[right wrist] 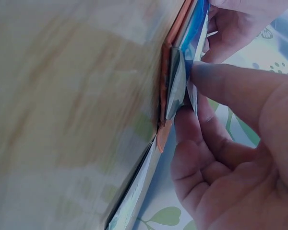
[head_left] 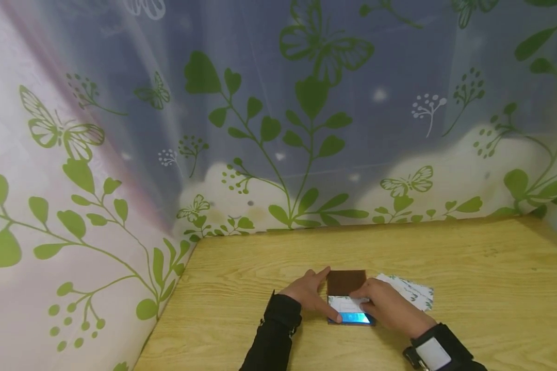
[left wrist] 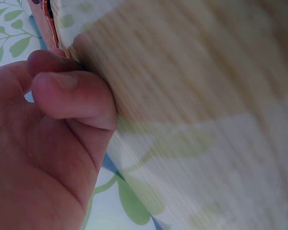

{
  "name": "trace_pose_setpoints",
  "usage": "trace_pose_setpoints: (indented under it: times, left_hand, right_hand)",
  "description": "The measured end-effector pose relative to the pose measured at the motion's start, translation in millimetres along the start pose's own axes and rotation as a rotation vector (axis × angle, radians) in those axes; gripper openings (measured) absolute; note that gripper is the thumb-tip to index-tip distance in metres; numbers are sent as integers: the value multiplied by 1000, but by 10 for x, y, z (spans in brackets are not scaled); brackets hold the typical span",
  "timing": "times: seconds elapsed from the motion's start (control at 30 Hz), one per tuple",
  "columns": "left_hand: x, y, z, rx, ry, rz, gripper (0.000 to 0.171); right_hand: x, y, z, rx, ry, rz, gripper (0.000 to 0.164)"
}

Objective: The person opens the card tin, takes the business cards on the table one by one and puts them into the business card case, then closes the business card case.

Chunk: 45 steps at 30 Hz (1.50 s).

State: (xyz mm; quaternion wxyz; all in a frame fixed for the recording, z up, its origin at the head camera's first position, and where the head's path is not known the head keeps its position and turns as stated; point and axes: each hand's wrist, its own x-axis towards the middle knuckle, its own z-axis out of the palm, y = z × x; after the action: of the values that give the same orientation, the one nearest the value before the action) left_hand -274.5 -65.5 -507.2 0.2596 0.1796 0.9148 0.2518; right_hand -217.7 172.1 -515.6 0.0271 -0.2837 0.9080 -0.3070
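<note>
A brown wallet (head_left: 345,281) lies unfolded on the table. Over its lower half are a white card (head_left: 341,303) with a leafy print and a shiny blue strip (head_left: 355,317). My left hand (head_left: 308,293) steadies the wallet at its left side, thumb on the lower left corner and index finger by the upper left corner. From the right, my right hand (head_left: 392,306) pinches the white card between thumb and fingers. Seen edge-on in the right wrist view, the wallet (right wrist: 164,76) has layers lifted apart at the pinch. The left wrist view shows that hand's other fingers (left wrist: 72,96) bent beside the table.
A white leaf-printed paper (head_left: 420,294) lies on the wood-grain table (head_left: 241,268) just right of the wallet, partly behind my right hand. A curtain (head_left: 241,154) with green plants and butterflies hangs along the back and left edges.
</note>
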Motion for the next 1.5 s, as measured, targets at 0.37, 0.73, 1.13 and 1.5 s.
trace_pose_setpoints:
  times: [0.37,0.73,1.13,1.5]
  left_hand:
    - [-4,-8,23,-2,0,-8,119]
    - [-2,-5,14,-20,-5,-8,119]
    - [-65,20,-7,-32,-11,-7,119]
    - [-77,37,-16,-33,-13,-1,119]
  right_hand:
    - [-42,18,23,22,3,5,24]
    - [-85,-73,38,-62,93,192,33]
    - [-163,-11,-58,-247,261,430,39]
    - [-163,18,-91,-289,380,409,42]
